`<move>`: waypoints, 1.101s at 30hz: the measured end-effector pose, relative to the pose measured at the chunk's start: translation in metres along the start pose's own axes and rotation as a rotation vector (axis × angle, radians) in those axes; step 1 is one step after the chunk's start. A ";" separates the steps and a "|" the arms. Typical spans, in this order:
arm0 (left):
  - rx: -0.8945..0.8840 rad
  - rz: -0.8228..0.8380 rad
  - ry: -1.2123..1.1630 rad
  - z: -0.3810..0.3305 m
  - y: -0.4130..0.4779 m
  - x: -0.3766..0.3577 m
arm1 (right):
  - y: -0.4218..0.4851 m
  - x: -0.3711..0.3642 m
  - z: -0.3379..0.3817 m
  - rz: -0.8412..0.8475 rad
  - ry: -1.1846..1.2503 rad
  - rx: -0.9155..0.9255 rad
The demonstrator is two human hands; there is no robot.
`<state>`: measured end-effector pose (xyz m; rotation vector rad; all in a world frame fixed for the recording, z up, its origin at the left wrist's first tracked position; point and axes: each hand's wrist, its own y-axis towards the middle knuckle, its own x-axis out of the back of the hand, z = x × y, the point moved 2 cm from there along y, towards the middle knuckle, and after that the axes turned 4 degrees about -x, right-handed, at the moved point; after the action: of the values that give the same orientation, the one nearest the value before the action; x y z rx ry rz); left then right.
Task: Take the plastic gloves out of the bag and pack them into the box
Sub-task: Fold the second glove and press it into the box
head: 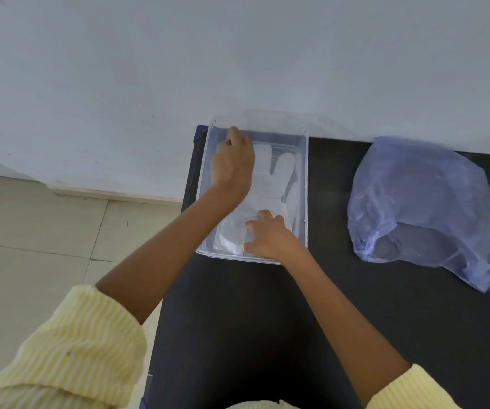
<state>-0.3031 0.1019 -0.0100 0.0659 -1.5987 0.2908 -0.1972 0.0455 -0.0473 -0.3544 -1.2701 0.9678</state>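
Both hands press plastic gloves flat inside the clear box.
The left hand (233, 160) and right hand (267, 236), fingers spread, rest on gloves (270, 184) in the box (304, 172); the blue bag (423, 208) lies apart on the desk (252, 320).

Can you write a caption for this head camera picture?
Both hands flatten a plastic glove inside the clear box.

I see a plain pale grey-blue wall (179, 63) filling the upper view. At lower left lies a beige tiled floor (31, 231) with dark grout lines. A black tabletop (252, 335) butts against the wall under soft, even light.
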 end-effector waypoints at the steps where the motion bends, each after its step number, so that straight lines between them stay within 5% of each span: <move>1: -0.021 0.057 -0.024 -0.005 -0.006 -0.007 | -0.001 0.001 -0.001 -0.016 0.007 -0.003; 6: -0.054 0.380 -0.092 -0.005 -0.030 -0.052 | -0.010 0.002 -0.005 -0.112 -0.050 -0.076; 15: 0.048 0.252 -0.144 0.008 -0.013 -0.063 | -0.007 0.008 -0.001 -0.046 -0.059 -0.068; 24: -0.056 0.210 -0.085 0.000 0.013 -0.066 | -0.011 0.011 0.002 0.024 -0.084 -0.069; 28: -0.271 0.193 -0.016 -0.009 0.008 -0.063 | -0.010 0.006 0.003 0.044 -0.072 -0.081; 33: -0.215 0.271 -0.069 -0.001 0.018 -0.065 | -0.015 0.006 0.005 0.053 -0.072 -0.070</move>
<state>-0.3031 0.1110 -0.0768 -0.3115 -1.7000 0.3270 -0.1957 0.0403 -0.0314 -0.4126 -1.3685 0.9906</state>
